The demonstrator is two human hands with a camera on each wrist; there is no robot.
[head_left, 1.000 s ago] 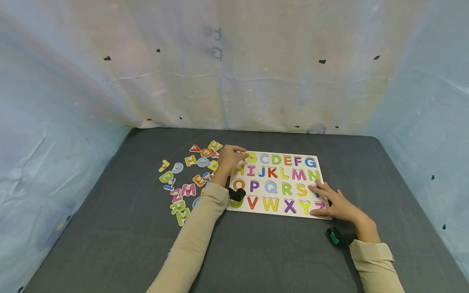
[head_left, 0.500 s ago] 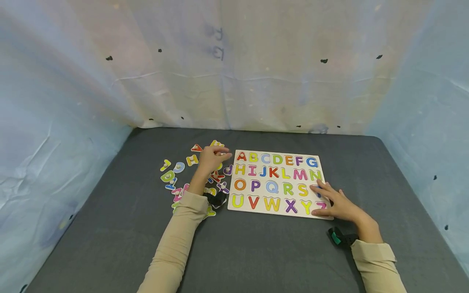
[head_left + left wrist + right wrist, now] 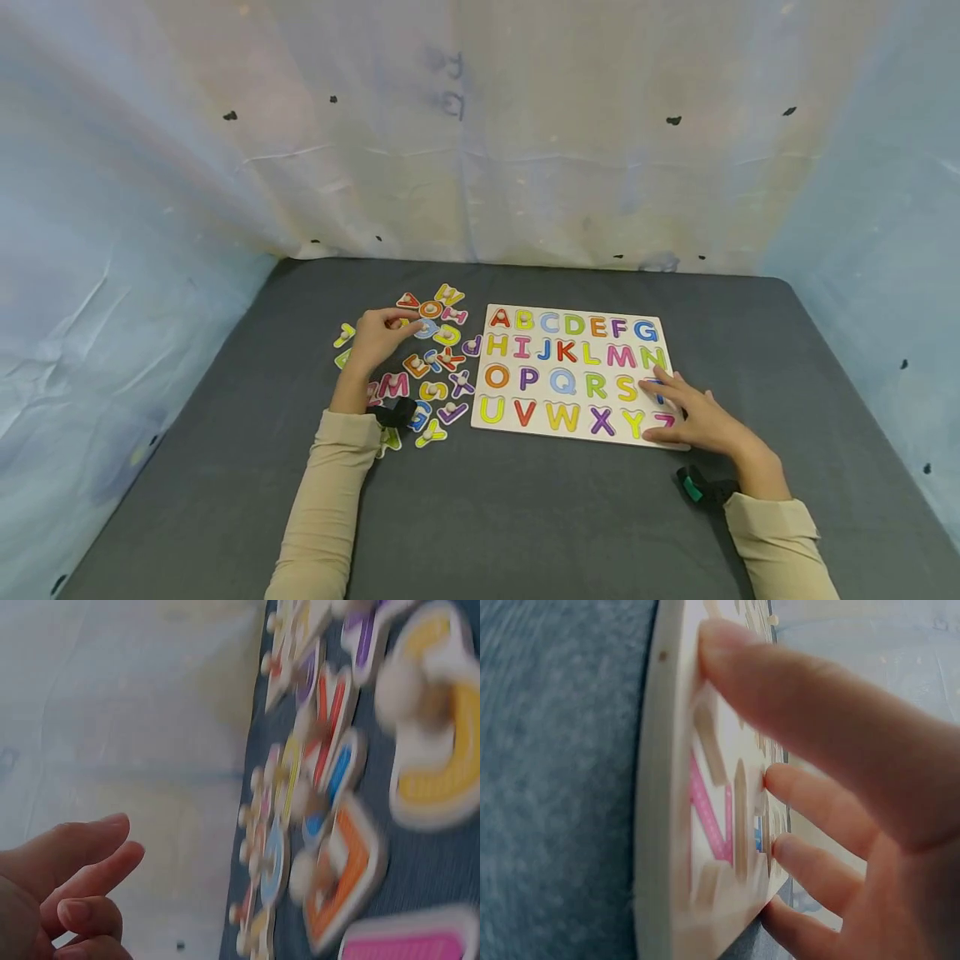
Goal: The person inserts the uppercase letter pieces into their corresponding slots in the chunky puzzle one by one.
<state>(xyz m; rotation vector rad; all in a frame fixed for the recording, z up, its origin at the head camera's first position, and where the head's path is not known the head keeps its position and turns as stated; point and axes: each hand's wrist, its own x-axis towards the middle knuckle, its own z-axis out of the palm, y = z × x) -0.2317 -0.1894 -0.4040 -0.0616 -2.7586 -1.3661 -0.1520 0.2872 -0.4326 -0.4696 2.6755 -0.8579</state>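
Note:
My left hand point(image 3: 378, 337) hovers over loose wooden letter pieces at the left, its fingers bent loosely. In the left wrist view the left hand point(image 3: 79, 881) holds nothing between thumb and fingers. Closest to it in the head view is a blue round piece point(image 3: 427, 329). The letter puzzle board point(image 3: 540, 366) lies to the right, printed with rows of coloured letters. Knobs stand on its A point(image 3: 500, 317) and B point(image 3: 524, 320). My right hand point(image 3: 701, 421) rests spread on the board's lower right corner, partly covering T and Z. Its thumb point(image 3: 795, 682) touches the board's face.
Several knobbed letters are scattered left of the board, among them a pink M point(image 3: 393, 385), a purple X point(image 3: 461, 383) and a yellow-green Y point(image 3: 431, 433). All lie on a dark grey table point(image 3: 540, 517). A pale sheet point(image 3: 555, 183) hangs behind the table.
My left hand has moved left from the board's upper left corner to above the loose pieces, uncovering the A and B. The right hand stays on the board.

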